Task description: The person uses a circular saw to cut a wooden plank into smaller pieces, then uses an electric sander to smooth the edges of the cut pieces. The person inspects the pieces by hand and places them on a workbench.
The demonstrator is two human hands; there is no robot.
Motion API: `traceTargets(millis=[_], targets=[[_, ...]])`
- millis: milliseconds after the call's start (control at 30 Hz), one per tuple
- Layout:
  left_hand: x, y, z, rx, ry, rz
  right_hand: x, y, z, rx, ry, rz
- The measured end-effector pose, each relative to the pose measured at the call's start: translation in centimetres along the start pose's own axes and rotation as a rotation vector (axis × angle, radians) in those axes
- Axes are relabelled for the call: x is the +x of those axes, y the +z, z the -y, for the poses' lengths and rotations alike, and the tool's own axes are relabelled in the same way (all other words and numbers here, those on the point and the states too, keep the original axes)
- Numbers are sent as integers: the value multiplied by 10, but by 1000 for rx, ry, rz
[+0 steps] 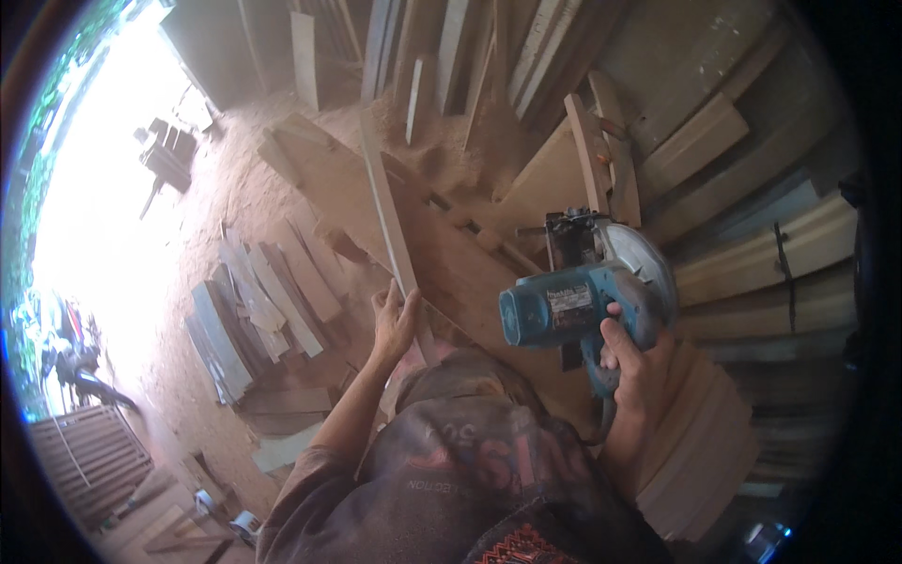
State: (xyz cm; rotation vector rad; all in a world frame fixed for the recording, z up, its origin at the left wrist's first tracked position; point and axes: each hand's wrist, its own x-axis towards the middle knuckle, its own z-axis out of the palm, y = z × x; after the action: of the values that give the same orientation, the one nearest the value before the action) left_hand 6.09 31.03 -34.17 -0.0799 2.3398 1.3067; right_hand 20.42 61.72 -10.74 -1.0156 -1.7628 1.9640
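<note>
My right hand (628,362) is wrapped round the rear handle of a teal circular saw (556,305), held up at the right of my body. The saw's silver blade guard (641,254) faces away to the right, and its dark base plate points forward. My left hand (396,324) grips the near part of a long, narrow wooden strip (383,202), fingers and thumb closed on its edges. That strip runs forward from my waist across a broad wooden board (442,254) lying in front of me. Saw and strip are apart.
Curved wooden pieces (268,287) lie stacked on the dusty floor at the left. Planks (460,56) lean at the far side, and long boards (770,254) line the right. Nearer, a slatted wooden frame (92,461) stands at the lower left. A cord hangs below the saw's handle.
</note>
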Motion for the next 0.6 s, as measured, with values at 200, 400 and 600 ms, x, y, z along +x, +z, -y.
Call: traceTargets(millis=[200,400,600], targets=[[-13,-19,-52,353,86,-14,1,-6,17,7,3,57],[14,-79,-88,898,798,257,5,-9,23,-62,-14,123],[72,-39,-83,1001,1105,633,4,6,25,-99,58,53]])
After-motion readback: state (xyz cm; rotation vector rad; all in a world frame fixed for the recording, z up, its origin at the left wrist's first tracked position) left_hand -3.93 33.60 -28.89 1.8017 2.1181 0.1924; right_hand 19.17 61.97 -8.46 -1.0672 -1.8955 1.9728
